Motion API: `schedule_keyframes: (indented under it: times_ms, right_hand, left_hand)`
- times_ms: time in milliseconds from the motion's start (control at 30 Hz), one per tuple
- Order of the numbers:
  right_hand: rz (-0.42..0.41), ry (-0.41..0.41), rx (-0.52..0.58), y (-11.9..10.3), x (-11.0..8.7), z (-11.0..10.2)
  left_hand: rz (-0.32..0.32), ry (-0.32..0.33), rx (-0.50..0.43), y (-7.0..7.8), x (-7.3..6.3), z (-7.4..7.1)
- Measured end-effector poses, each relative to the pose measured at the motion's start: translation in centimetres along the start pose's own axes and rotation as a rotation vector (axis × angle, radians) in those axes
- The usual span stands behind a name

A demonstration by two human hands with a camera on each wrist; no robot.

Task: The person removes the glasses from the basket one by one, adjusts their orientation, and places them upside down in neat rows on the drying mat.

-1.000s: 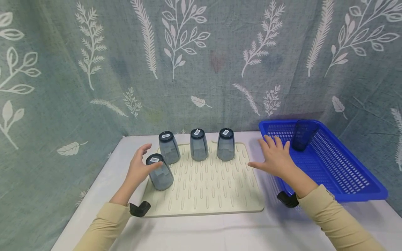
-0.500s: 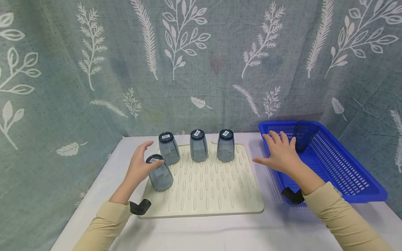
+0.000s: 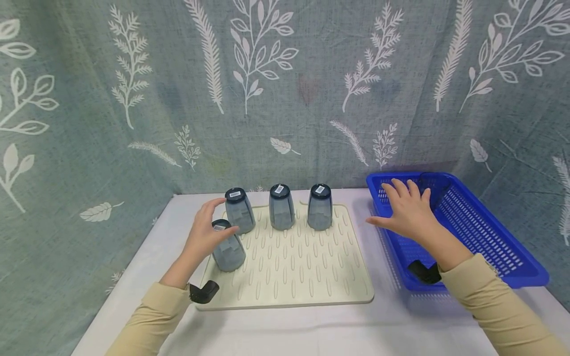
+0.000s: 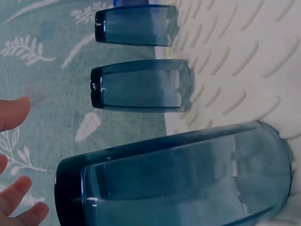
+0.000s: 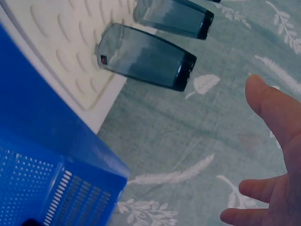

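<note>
Smoky blue drinking glasses stand upside down on a cream ribbed drying mat (image 3: 303, 277). My left hand (image 3: 207, 232), thumb and fingers spread apart, hovers at the front left glass (image 3: 230, 254) and overlaps its base in the head view. That glass fills the lower left wrist view, with the fingertips (image 4: 16, 195) apart from its dark base. Behind it stand the back left glass (image 3: 240, 215), the middle glass (image 3: 282, 210) and the right glass (image 3: 320, 210). My right hand (image 3: 411, 212), fingers spread and holding nothing, hovers over the left side of a blue plastic basket (image 3: 490, 284).
One more dark glass (image 3: 438, 190) is inside the basket at the back, partly hidden by my right hand. A white cloth (image 3: 311, 336) covers the table. A grey-green leaf-print curtain (image 3: 307, 138) hangs close behind the mat and basket.
My right hand has moved right, farther over the basket, and now hides more of the glass in it. My left hand has shifted slightly right and up over the front left glass.
</note>
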State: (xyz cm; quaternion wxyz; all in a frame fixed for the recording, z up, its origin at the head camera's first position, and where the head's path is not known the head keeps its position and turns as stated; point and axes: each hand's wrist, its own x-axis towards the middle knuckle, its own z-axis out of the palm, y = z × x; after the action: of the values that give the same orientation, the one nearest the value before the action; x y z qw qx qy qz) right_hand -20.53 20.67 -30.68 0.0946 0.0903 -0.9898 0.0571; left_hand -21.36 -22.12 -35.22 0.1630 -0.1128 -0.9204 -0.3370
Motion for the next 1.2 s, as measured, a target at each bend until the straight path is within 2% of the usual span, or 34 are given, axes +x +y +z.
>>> schedule_keyframes:
  times_ms: [267,500,733,1200]
  right_hand:
    - [0.019,-0.014,-0.005,0.9,0.1,-0.7]
    - [0.032,-0.025,0.001,2.3,0.1,-1.3]
    - [0.054,-0.018,-0.001,3.9,0.3,-1.8]
    - [0.093,0.009,0.001,7.7,0.4,-2.4]
  left_hand:
    - [0.029,-0.020,0.024,0.2,-0.1,0.3]
    - [0.042,-0.042,0.076,-0.6,-0.3,0.6]
    - [0.065,-0.026,0.125,-1.5,-0.7,0.6]
    - [-0.020,-0.048,0.118,-2.8,-1.3,0.5]
